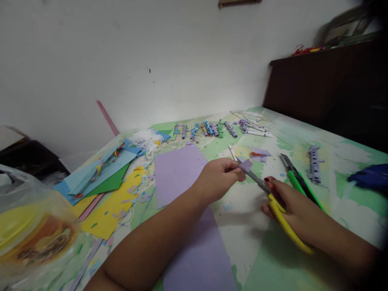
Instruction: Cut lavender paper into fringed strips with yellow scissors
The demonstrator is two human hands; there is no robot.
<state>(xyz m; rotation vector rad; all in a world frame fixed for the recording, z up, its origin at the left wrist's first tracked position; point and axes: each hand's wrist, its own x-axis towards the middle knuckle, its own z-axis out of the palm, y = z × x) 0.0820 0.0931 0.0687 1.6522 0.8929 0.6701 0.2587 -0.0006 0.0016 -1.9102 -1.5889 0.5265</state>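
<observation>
My left hand pinches a small piece of purple paper between thumb and fingers, above the table. A pair of scissors with yellow handles is in my right hand. Its metal blades reach to the purple piece; whether they cut into it I cannot tell. Under my left arm lies a large purple sheet. Just beyond my hands are a white stick-like pen and purple scraps with a reddish bit. A green box cutter lies beside my right hand.
Several decorated paper rolls line the far side, near white pens. A punched purple strip and a blue object lie right. Coloured sheets, white string and a bagged yellow-lidded tub occupy the left.
</observation>
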